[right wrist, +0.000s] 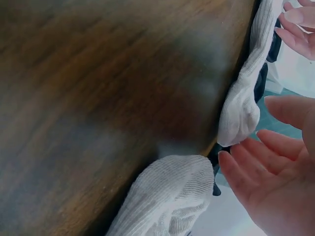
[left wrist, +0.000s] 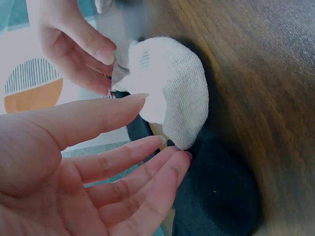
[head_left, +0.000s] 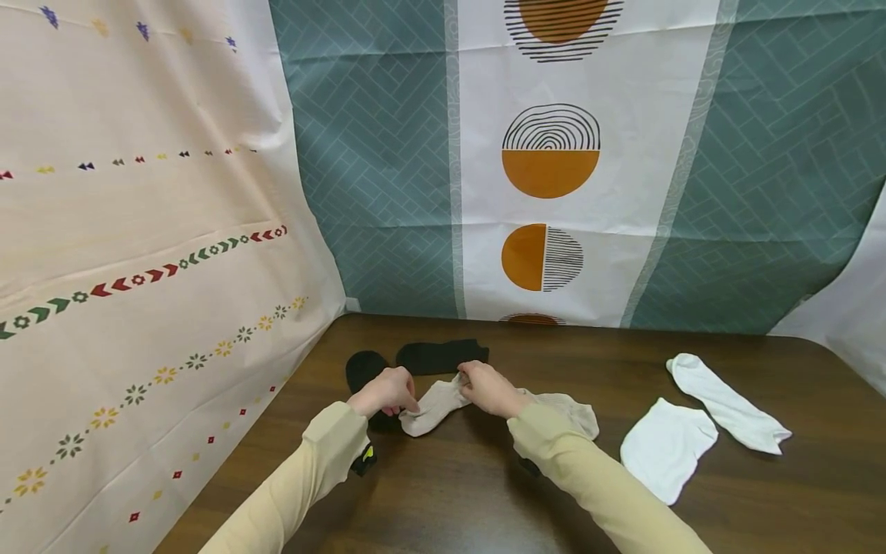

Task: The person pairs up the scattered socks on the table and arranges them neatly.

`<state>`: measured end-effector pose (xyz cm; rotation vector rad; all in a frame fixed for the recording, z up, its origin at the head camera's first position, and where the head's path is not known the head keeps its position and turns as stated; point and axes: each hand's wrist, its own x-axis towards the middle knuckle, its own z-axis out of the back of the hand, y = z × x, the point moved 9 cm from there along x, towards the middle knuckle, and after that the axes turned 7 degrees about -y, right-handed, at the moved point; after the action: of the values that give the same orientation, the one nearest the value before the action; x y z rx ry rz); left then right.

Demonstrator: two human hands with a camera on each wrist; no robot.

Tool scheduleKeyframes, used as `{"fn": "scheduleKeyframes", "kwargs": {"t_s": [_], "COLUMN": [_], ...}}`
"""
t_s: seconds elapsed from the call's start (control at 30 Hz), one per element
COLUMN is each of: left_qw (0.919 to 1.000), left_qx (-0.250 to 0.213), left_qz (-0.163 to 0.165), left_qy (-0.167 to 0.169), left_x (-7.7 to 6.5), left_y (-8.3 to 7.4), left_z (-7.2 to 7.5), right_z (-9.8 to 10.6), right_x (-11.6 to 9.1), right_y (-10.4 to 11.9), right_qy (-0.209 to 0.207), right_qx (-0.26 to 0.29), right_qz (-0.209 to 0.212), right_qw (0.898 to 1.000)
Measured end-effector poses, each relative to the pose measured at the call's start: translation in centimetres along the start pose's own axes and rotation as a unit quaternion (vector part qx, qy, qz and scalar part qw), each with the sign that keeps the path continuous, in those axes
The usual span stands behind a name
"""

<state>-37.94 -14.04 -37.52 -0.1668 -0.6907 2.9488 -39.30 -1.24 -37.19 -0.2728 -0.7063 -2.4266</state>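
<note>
My left hand (head_left: 388,390) and right hand (head_left: 490,388) are at opposite ends of the pale grey ribbed knit sock (head_left: 434,408), which lies on the dark brown wooden table (head_left: 443,492), nearer me than the long flat black fabric sock (head_left: 439,357). On each hand my thumb stands apart from my fingers; my left fingertips touch the grey edge, while on the right I can't be sure of contact. I judge I'm at the straightening step; the next move likely calls for light fingertips, easing both ends flat without dragging.
</note>
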Motion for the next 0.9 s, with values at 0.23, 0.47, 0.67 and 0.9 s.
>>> {"fn": "scheduleKeyframes", "kwargs": {"t_s": [0.23, 0.47, 0.67, 0.9], "left_qw": [0.9999, 0.9996, 0.999, 0.9984], "left_qx": [0.001, 0.006, 0.012, 0.04], "left_qz": [-0.012, -0.026, -0.044, -0.036], "left_qy": [0.009, 0.001, -0.005, 0.016], "left_x": [0.3, 0.9, 1.2, 1.0], "left_y": [-0.4, -0.8, -1.1, -1.0], "left_z": [-1.0, -1.3, -1.2, -1.6], "right_z": [0.3, 0.9, 1.1, 0.7], "right_x": [-0.2, -0.4, -0.7, -0.4], "right_y": [-0.6, -1.5, -1.7, -2.0], "right_qy": [-0.006, -0.01, -0.002, 0.001], "right_qx": [-0.015, -0.016, -0.019, -0.029], "right_qz": [-0.011, -0.036, -0.045, -0.058], "right_qw": [1.0, 0.999, 0.999, 0.998]}}
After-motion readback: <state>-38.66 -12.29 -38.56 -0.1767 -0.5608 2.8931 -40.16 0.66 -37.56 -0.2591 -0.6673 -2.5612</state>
